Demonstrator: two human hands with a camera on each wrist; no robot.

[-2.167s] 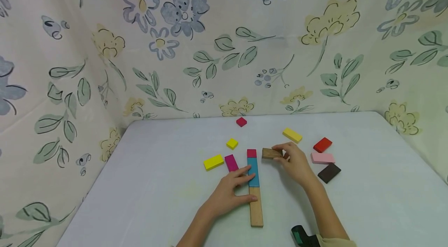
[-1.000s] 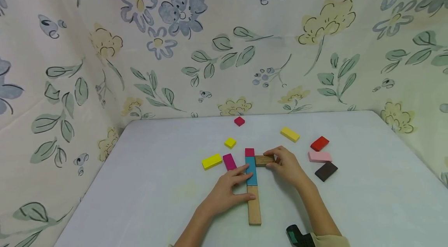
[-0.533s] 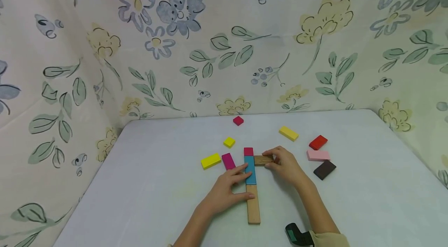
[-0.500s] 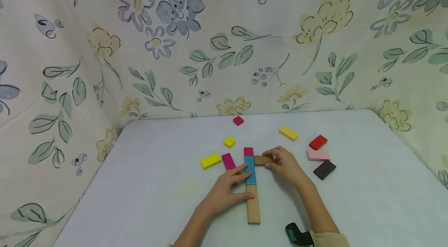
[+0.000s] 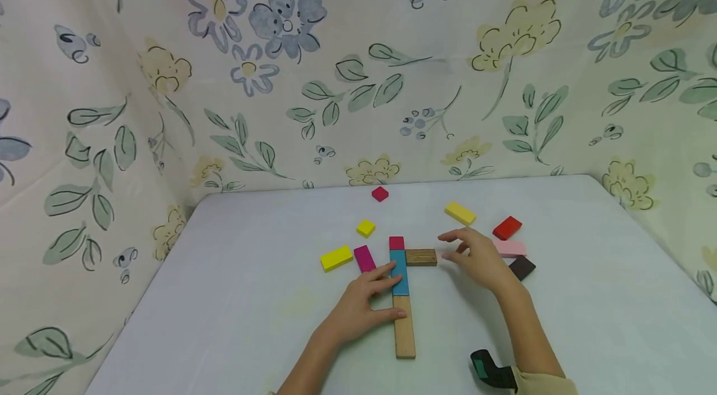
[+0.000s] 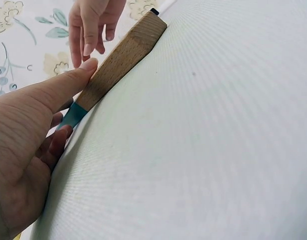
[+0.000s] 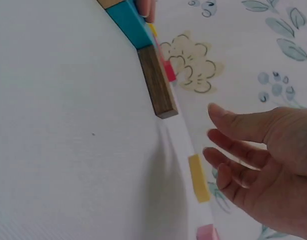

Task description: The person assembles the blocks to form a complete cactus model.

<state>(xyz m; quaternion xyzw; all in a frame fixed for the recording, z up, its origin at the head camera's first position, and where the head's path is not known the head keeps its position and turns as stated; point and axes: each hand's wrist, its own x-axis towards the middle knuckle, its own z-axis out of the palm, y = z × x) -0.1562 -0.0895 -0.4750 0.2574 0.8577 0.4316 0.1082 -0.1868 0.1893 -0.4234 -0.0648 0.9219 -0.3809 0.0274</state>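
Note:
On the white table a row of blocks runs away from the person: a light wooden block (image 5: 404,339), a blue block (image 5: 399,287) and a small crimson block (image 5: 396,243) at the far end. A dark brown wooden block (image 5: 421,257) lies crosswise, its end against the blue block's right side. My left hand (image 5: 361,308) rests on the row, thumb on the light wood, fingertips over the blue. Just right of the brown block, my right hand (image 5: 478,261) hovers with fingers parted and holds nothing; a gap shows between in the right wrist view.
Left of the row lie a magenta block (image 5: 365,258), a yellow block (image 5: 337,258) and a small yellow block (image 5: 366,228). A small red block (image 5: 380,194) is farther back. To the right are yellow (image 5: 460,213), red (image 5: 507,227), pink (image 5: 511,249) and black (image 5: 523,268) blocks.
The brown block was brought leftward against the blue block's side. My right hand has since let go of it and drawn back to the right. The left hand stays on the row.

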